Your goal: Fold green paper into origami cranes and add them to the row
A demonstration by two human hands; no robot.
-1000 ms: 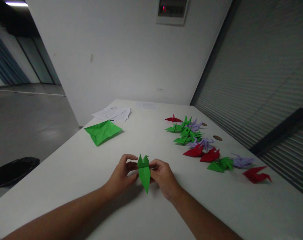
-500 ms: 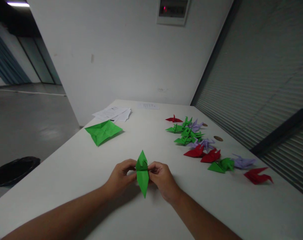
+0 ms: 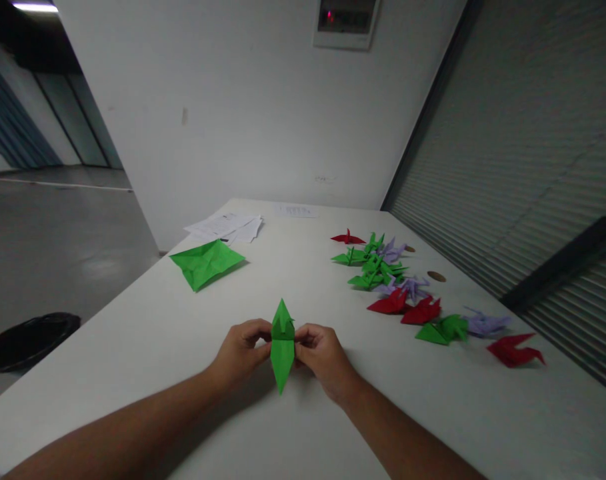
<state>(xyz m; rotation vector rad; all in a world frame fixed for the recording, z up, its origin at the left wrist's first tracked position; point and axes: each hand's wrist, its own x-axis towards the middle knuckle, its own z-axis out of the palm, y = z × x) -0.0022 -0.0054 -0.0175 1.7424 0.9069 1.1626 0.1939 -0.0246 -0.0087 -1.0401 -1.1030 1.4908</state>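
A green folded paper piece (image 3: 282, 347), long and pointed at both ends, stands between my two hands just above the white table (image 3: 183, 347). My left hand (image 3: 241, 350) pinches its left side with curled fingers. My right hand (image 3: 323, 357) pinches its right side the same way. One point of the paper faces away from me, the other points down toward the table.
A creased green sheet (image 3: 205, 263) lies flat at the left. White printed papers (image 3: 225, 227) sit behind it. Several finished paper cranes in green, red and purple (image 3: 407, 293) spread along the right side. A black bin (image 3: 25, 340) stands on the floor left of the table.
The top flap of the green piece has been folded up from a blunt notched end into a sharp point. Both hands stayed pinched on it, shifting slightly.
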